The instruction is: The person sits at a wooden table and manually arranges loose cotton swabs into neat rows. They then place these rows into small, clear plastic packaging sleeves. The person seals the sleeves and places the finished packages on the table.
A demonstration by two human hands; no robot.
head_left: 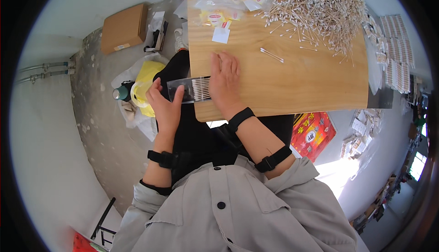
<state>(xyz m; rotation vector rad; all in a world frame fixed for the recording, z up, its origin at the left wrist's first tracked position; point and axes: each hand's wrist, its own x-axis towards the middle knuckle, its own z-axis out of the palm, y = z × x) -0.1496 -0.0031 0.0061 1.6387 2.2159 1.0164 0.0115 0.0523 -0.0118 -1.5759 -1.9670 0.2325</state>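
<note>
Head view: a clear plastic sleeve (188,90) of cotton swabs lies across the near left edge of the wooden board (292,82), long axis running left to right. The left hand (165,104) pinches its left end; the right hand (224,81) presses flat, fingers spread, on its right end (both touching). Loose swabs (315,9) are heaped far right.

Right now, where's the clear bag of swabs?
In the head view, left of centre: the bag sits between the left hand and right hand, at the board's near-left edge.
</note>
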